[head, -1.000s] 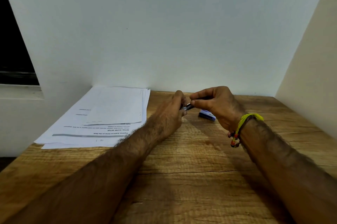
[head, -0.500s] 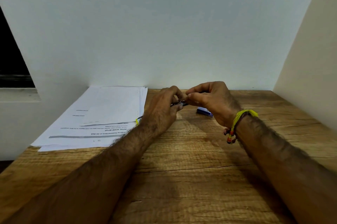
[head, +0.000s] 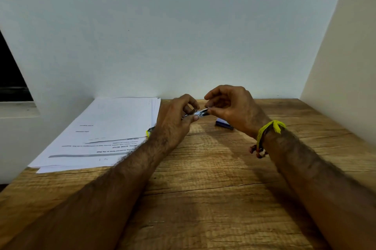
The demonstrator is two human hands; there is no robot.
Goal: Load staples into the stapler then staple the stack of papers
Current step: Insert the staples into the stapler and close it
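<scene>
Both my hands meet above the back of the wooden table. My left hand is closed around a small stapler, whose shiny metal front end sticks out to the right. My right hand pinches that metal end between thumb and fingertips, the other fingers curled above it. A yellow and dark bit shows at my left wrist's edge; I cannot tell if it belongs to the stapler. The stack of white printed papers lies flat at the back left, fanned slightly.
A small blue staple box lies on the table just behind my right hand. White walls close the table at the back and right. The papers overhang the left table edge. A yellow thread band with beads circles my right wrist.
Both hands have risen a little and the right hand has drawn slightly right, so more of the stapler's metal end shows between them. Papers and box have not moved.
</scene>
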